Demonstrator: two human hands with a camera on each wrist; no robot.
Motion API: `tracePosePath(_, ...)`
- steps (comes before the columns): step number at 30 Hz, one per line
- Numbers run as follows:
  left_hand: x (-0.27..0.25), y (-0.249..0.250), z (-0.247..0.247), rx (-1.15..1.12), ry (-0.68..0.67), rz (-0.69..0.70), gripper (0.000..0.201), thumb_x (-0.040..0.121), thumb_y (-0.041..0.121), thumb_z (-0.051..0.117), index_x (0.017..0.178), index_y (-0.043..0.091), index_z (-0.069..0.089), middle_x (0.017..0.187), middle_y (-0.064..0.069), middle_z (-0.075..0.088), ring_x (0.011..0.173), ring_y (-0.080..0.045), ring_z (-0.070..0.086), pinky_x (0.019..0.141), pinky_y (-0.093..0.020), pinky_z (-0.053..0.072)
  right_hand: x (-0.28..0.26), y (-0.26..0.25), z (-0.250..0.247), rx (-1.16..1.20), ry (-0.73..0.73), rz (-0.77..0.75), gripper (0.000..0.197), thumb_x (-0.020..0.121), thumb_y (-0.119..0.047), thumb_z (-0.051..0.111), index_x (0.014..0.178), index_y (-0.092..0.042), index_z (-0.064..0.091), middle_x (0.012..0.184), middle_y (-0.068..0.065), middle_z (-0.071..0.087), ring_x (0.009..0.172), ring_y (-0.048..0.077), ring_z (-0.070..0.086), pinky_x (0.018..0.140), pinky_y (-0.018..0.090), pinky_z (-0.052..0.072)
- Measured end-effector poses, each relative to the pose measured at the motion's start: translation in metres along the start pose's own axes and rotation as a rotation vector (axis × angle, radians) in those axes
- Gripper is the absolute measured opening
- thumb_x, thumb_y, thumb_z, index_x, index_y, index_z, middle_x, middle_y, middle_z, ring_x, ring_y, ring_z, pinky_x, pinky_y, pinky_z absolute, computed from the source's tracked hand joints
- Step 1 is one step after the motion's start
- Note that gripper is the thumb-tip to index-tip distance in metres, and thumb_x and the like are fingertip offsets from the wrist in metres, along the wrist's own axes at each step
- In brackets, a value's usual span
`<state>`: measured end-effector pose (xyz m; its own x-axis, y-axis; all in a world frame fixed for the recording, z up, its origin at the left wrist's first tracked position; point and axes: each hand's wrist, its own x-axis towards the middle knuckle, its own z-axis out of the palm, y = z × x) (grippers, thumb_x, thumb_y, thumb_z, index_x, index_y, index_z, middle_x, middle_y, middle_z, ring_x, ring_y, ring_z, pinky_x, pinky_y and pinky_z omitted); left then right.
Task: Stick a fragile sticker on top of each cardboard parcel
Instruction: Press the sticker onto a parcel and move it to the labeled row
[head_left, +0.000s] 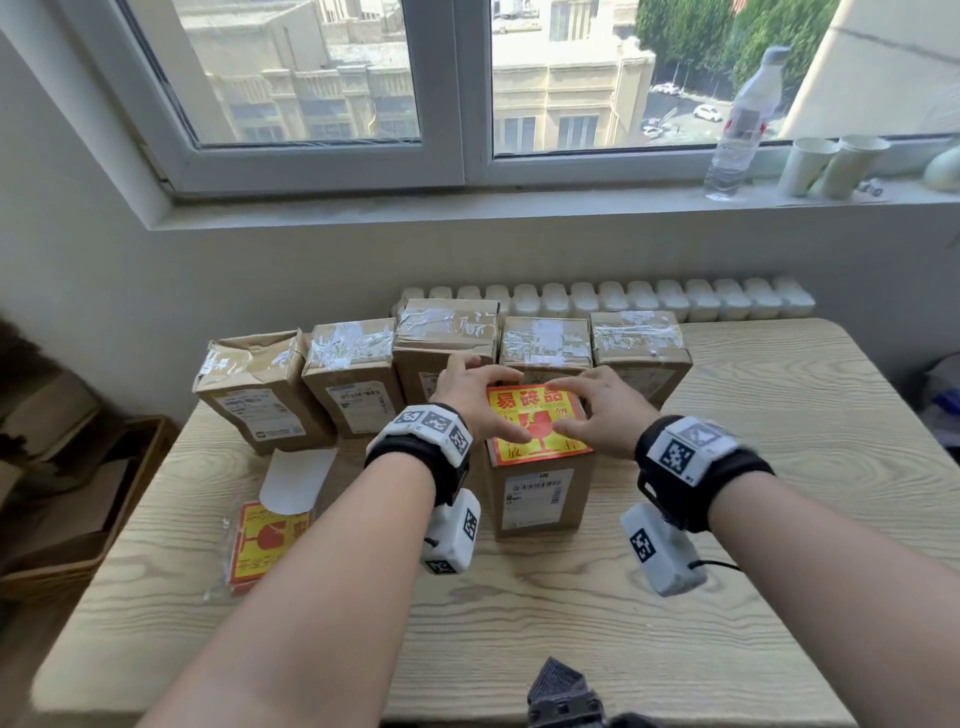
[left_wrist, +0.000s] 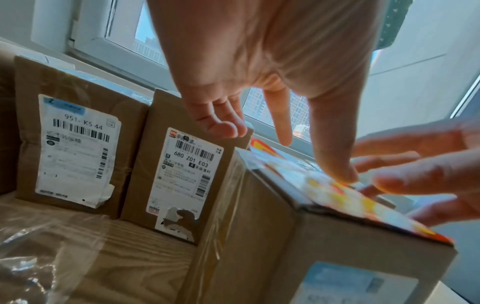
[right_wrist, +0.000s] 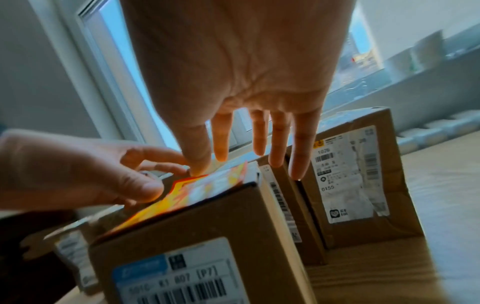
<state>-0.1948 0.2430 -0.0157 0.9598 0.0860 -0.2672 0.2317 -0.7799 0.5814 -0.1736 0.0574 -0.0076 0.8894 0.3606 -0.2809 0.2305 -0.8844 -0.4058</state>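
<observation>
A cardboard parcel (head_left: 540, 501) stands upright at the table's middle, with a yellow and red fragile sticker (head_left: 530, 434) lying on its top. My left hand (head_left: 475, 400) and right hand (head_left: 597, 415) hover spread over that top from either side. The left thumb (left_wrist: 337, 170) presses on the sticker (left_wrist: 335, 195). The right thumb (right_wrist: 197, 160) touches the sticker (right_wrist: 192, 197) near its far edge. Both hands have straight fingers and hold nothing. Behind stands a row of several taped parcels (head_left: 353, 374) whose tops show only clear tape.
A bagged stack of fragile stickers (head_left: 265, 545) and a white backing sheet (head_left: 296, 478) lie at the table's left. A radiator (head_left: 623, 301) runs behind the parcels. A water bottle (head_left: 737, 135) and paper cups (head_left: 826, 166) stand on the sill. A basket (head_left: 78, 519) sits left of the wooden table (head_left: 727, 571).
</observation>
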Motion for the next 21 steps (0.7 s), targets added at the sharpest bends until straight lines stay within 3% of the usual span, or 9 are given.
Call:
tracePosePath(2,0.0,-0.001,0.005,0.057,-0.04,-0.024,0.081,0.059,0.043,0.088,0.131,0.043,0.053,0.152,0.002,0.016,0.143,-0.021,0.014,0.116,-0.045,0.023,0.005,0.001,0.008,-0.034,-0.074,-0.026,0.067,0.087,-0.045,0.062,0.146,-0.039,0.032,0.155,0.004,0.022,0.138,0.023,0.035,0.11,0.04,0.035)
tracePosePath(4,0.001,-0.004,0.007,0.086,-0.063,-0.063,0.084,0.059,0.048,0.086,0.135,0.042,0.05,0.155,0.001,0.015,0.145,-0.023,0.013,0.116,-0.046,0.021,0.007,0.006,0.012,0.015,-0.136,-0.01,0.075,0.085,-0.045,0.065,0.149,-0.037,0.025,0.153,0.007,0.027,0.135,0.024,0.039,0.108,0.038,0.037)
tracePosePath(7,0.001,-0.011,0.007,0.065,-0.086,-0.108,0.087,0.06,0.05,0.085,0.138,0.039,0.049,0.153,-0.002,0.023,0.144,-0.023,0.021,0.116,-0.043,0.025,0.007,0.012,0.012,0.11,-0.15,0.002,0.086,0.081,-0.044,0.071,0.15,-0.033,0.021,0.147,0.006,0.04,0.127,0.024,0.048,0.104,0.038,0.042)
tracePosePath(12,-0.005,-0.019,0.008,-0.087,-0.103,-0.104,0.094,0.06,0.038,0.089,0.143,0.029,0.045,0.145,0.002,0.046,0.134,-0.016,0.043,0.109,-0.032,0.034,0.01,0.015,0.005,0.138,-0.204,0.005,0.099,0.073,-0.04,0.079,0.151,-0.036,0.017,0.15,0.001,0.04,0.13,0.022,0.046,0.106,0.04,0.041)
tracePosePath(15,-0.009,-0.019,0.014,-0.193,-0.093,-0.13,0.09,0.062,0.032,0.089,0.141,0.032,0.046,0.136,0.001,0.054,0.122,-0.016,0.053,0.103,-0.036,0.045,0.011,0.013,0.0,0.145,-0.249,0.031,0.095,0.074,-0.037,0.08,0.149,-0.034,0.022,0.145,0.002,0.043,0.124,0.022,0.049,0.094,0.037,0.049)
tracePosePath(17,-0.011,-0.02,0.016,-0.256,-0.091,-0.16,0.09,0.065,0.029,0.088,0.142,0.031,0.042,0.132,-0.001,0.055,0.115,-0.018,0.057,0.087,-0.037,0.056,0.01,0.017,0.001,0.188,-0.226,0.062,0.096,0.071,-0.037,0.082,0.148,-0.026,0.025,0.137,0.001,0.049,0.114,0.019,0.054,0.085,0.035,0.052)
tracePosePath(19,-0.013,-0.021,0.016,-0.33,-0.108,-0.194,0.09,0.068,0.026,0.086,0.144,0.027,0.038,0.129,-0.004,0.055,0.111,-0.021,0.059,0.073,-0.035,0.059,0.007,0.022,0.005,0.311,-0.211,0.127,0.098,0.07,-0.037,0.082,0.147,-0.021,0.023,0.122,-0.001,0.054,0.099,0.017,0.059,0.069,0.033,0.055)
tracePosePath(21,-0.013,-0.023,0.017,-0.411,-0.143,-0.219,0.079,0.072,0.024,0.083,0.14,0.021,0.043,0.125,-0.006,0.059,0.105,-0.021,0.062,0.073,-0.037,0.06,0.0,0.025,0.011,0.462,-0.192,0.212,0.1,0.076,-0.041,0.077,0.151,-0.02,0.015,0.134,0.003,0.051,0.1,0.021,0.061,0.059,0.032,0.055)
